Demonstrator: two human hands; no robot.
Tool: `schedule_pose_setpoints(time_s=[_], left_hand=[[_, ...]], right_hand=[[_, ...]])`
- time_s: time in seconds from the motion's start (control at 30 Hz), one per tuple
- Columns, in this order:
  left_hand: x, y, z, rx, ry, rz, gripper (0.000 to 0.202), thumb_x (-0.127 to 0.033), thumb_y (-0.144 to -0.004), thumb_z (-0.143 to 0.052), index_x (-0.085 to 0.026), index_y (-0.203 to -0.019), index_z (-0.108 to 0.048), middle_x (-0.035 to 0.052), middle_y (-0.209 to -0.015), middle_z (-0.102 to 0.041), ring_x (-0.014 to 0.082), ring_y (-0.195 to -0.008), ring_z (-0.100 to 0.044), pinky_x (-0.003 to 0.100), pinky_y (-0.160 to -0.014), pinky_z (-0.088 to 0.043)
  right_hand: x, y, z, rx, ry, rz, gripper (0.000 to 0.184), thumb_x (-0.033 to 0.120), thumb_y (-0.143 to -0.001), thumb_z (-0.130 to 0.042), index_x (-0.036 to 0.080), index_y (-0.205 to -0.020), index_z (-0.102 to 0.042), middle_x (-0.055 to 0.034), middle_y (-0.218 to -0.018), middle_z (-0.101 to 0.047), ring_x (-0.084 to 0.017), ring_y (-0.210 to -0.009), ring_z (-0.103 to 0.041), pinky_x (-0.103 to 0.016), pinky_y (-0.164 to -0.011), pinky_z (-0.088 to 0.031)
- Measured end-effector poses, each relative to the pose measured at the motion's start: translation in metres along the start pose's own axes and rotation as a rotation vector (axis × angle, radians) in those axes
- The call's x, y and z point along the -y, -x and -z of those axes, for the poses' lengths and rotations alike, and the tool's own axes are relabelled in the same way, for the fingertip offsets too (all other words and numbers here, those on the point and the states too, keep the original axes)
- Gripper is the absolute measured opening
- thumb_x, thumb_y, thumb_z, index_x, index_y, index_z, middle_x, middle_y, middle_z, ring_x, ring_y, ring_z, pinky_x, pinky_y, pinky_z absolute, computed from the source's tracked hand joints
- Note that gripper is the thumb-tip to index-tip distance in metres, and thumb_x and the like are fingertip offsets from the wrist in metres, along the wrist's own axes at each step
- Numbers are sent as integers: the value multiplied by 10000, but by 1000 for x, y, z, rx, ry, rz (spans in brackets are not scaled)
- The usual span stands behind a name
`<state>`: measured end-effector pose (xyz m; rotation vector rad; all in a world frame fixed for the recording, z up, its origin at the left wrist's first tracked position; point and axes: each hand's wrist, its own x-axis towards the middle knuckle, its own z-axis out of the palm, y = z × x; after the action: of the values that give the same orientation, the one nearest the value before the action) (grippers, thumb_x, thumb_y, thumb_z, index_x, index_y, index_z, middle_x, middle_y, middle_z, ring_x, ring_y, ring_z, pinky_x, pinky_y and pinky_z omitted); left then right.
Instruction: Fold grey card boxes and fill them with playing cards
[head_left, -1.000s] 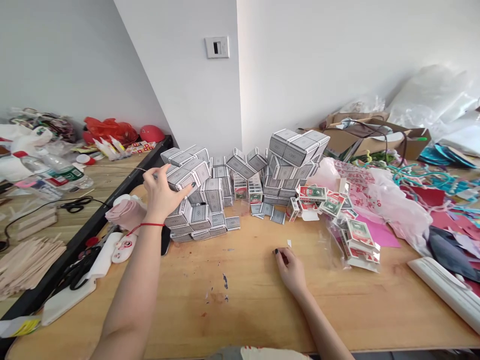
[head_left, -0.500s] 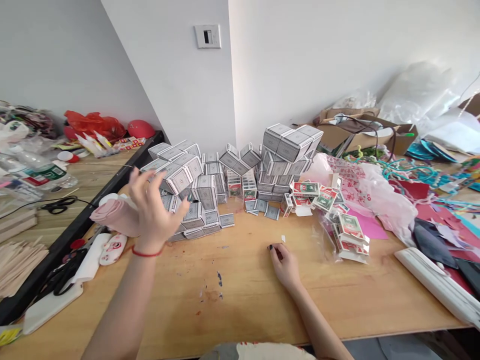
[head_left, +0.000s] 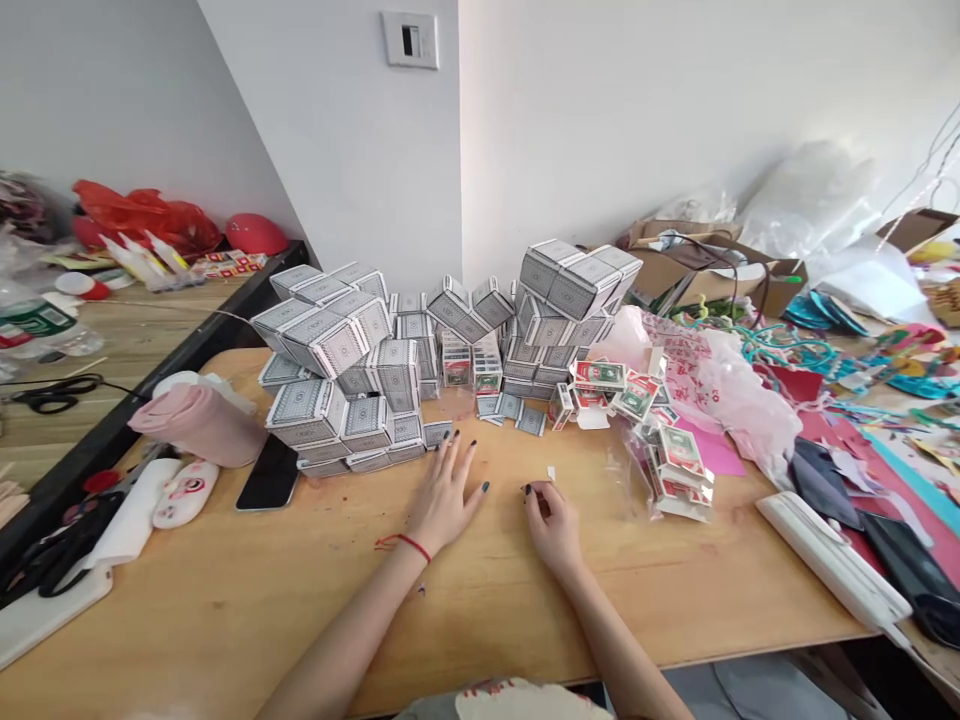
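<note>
My left hand [head_left: 444, 492] lies palm down on the wooden table [head_left: 480, 620], fingers stretched and apart, with nothing in it. Its fingertips are close to a small flat grey piece at the right end of a stack of grey-patterned card boxes [head_left: 322, 335]. Over to the right, my right hand [head_left: 553, 522] rests on the table, its fingers curled in and no object showing in them. Just beyond it is a small white scrap [head_left: 551, 472]. A second stack of the patterned boxes [head_left: 574, 280] rises at the back, with several flat pieces [head_left: 517, 410] in front.
Red-and-green card packets [head_left: 679, 460] lie in a loose pile at right, beside plastic bags [head_left: 750, 400]. A white bar-shaped item [head_left: 832, 560] is farther right. On the left are a phone [head_left: 268, 475], a pink roll [head_left: 199, 420], a white mouse-shaped object [head_left: 186, 493] and black scissors [head_left: 64, 545].
My left hand has come down from in front of the left box stack, moving right onto the table. My right hand has stayed put. The phone at left now shows, and the view has shifted slightly.
</note>
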<state>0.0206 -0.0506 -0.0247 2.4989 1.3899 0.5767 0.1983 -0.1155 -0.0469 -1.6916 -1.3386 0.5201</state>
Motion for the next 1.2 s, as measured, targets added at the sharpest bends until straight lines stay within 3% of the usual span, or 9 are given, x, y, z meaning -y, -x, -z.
schedule_pose_setpoints(time_s=[0.17,0.3,0.43,0.5,0.63,0.77,1.0,1.1,1.2], left_hand=[[-1,-30,-21,-100,-51,195,670,-521,-773,-448,-177,-1332,-315,173,-1424,-218,401,-1313,-95,591,-1017,-195],[-11,-30,-26,-55,-43,142,596,-522,-771,-449,-211,-1278,-405,133,-1412,-269,395,-1307,-139,577,-1029,-189],[-21,-20,-22,4,21,69,543,-495,-791,-438,-239,-1268,-401,95,-1414,-275,337,-1307,-196,530,-1036,-241],[-23,-17,-20,19,67,32,526,-461,-799,-447,-234,-1270,-390,93,-1410,-281,302,-1306,-220,499,-1038,-267],[-20,-16,-20,-6,156,17,409,-367,-811,-466,-217,-1192,-461,88,-1366,-354,253,-1285,-280,451,-1044,-293],[-17,-18,-21,-43,207,7,322,-294,-811,-474,-214,-1121,-508,72,-1334,-396,239,-1269,-313,453,-1043,-301],[-14,-16,-29,-128,339,25,329,-211,-772,-510,-201,-1101,-520,78,-1307,-423,238,-1266,-322,456,-1037,-322],[-8,-17,-35,-251,427,86,343,-115,-802,-404,-188,-1122,-502,81,-1250,-479,195,-1231,-380,420,-1019,-360],[0,-28,-35,-351,444,100,441,-50,-813,-306,-190,-1211,-436,78,-1279,-458,161,-1237,-374,388,-1038,-344]], right_hand=[[1,5,-1,-53,-12,14,285,394,-840,-371,188,-777,-559,-65,-757,-598,-151,-639,-545,-257,-601,-441],[2,-1,1,-148,-31,-19,287,405,-833,-386,184,-882,-563,-82,-843,-598,-157,-695,-559,-258,-608,-446],[3,-42,14,-431,46,-160,484,477,-760,-494,139,-1104,-462,-14,-655,-570,-144,-553,-527,-254,-568,-406],[3,-70,23,-482,137,-192,561,499,-713,-535,125,-1124,-453,7,-587,-561,-156,-530,-529,-262,-573,-382],[-2,-111,32,-397,304,-239,403,503,-698,-505,166,-903,-591,-33,-600,-618,-200,-611,-575,-268,-585,-358],[-11,-119,35,-421,357,-239,348,470,-724,-463,166,-821,-603,-68,-651,-655,-218,-653,-593,-284,-615,-367],[-4,-105,31,-469,212,-93,423,465,-727,-510,161,-1020,-481,-6,-612,-613,-165,-547,-566,-260,-590,-388],[2,-93,13,-244,121,24,308,473,-769,-457,184,-827,-547,5,-572,-578,-130,-505,-534,-230,-556,-393],[0,-79,-12,-63,33,4,351,503,-772,-441,177,-788,-571,17,-501,-539,-120,-445,-496,-219,-490,-382]])
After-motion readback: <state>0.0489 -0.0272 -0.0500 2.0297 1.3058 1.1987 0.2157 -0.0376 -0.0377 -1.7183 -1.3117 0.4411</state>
